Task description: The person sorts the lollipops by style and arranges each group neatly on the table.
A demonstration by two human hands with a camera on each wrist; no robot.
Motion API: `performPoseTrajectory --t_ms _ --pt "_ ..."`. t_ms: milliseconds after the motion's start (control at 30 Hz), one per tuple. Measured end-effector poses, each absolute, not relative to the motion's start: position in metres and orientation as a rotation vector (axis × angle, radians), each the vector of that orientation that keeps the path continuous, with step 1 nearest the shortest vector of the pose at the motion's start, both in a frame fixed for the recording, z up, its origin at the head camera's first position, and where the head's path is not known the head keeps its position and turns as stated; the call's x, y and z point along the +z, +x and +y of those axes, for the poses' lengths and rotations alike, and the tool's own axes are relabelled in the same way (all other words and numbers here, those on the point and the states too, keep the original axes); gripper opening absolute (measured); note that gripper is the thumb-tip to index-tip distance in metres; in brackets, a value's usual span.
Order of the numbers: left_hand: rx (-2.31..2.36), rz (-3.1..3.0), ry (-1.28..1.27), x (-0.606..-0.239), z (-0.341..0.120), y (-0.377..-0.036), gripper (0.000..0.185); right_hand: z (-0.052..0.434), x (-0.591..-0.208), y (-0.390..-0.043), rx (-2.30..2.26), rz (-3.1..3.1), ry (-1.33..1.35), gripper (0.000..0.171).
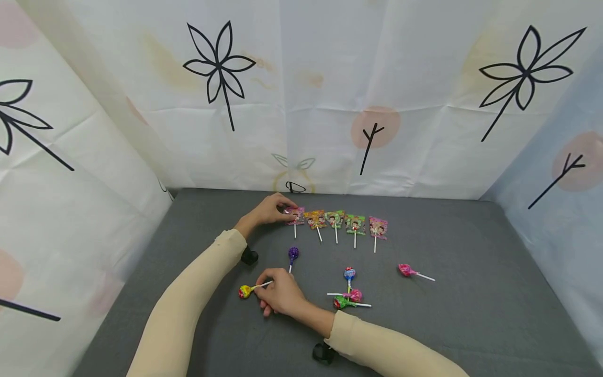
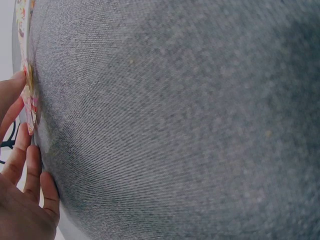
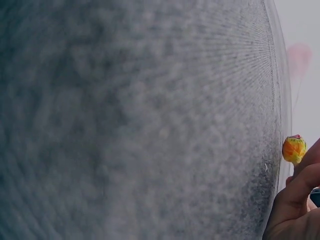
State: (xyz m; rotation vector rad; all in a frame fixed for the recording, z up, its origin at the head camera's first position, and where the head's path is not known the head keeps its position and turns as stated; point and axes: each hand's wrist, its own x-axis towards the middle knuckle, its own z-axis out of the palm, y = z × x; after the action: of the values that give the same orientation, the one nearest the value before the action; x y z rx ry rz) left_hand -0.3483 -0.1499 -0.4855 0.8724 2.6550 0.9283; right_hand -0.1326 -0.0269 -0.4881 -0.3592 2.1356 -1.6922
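My left hand (image 1: 268, 210) is at the left end of a row, where its thumb and a finger pinch the edge of a flat pink-wrapped lollipop (image 1: 298, 213). In the left wrist view the lollipop's wrapper (image 2: 30, 111) shows at the fingertips, the other fingers spread below. My right hand (image 1: 284, 295) pinches the white stick of a yellow round lollipop (image 1: 244, 291), whose head points left. The right wrist view shows that yellow head (image 3: 294, 149) just beyond the curled fingers. Behind the right hand lies a purple lollipop (image 1: 293, 253), its stick toward the hand.
Right of the left hand, the row continues with orange (image 1: 315, 219), green (image 1: 355, 224) and pink (image 1: 378, 227) flat lollipops. Blue (image 1: 349, 273), pink (image 1: 356, 295) and green (image 1: 340, 302) round lollipops lie crossed together. Another pink lollipop (image 1: 405, 269) lies farther right on the grey table (image 1: 471, 314).
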Motion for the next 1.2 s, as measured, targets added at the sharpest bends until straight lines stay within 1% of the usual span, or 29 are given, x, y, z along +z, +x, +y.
performPoseTrajectory --t_ms 400,667,900,1200 --pt "0.950 2.643 0.877 -0.485 -0.150 -0.348 0.033 -0.014 -0.482 -0.137 -1.879 2.073 -0.328 0.003" --pt "0.960 2.629 0.872 -0.483 -0.150 -0.347 0.033 0.009 -0.474 -0.144 -2.022 2.079 -0.385 0.010" --pt "0.976 2.617 0.891 -0.483 -0.151 -0.347 0.032 0.027 -0.470 -0.149 -2.056 2.083 -0.260 0.007" --pt "0.960 2.622 0.892 -0.484 -0.151 -0.349 0.032 0.053 -0.472 -0.153 -2.054 2.130 -0.131 0.010"
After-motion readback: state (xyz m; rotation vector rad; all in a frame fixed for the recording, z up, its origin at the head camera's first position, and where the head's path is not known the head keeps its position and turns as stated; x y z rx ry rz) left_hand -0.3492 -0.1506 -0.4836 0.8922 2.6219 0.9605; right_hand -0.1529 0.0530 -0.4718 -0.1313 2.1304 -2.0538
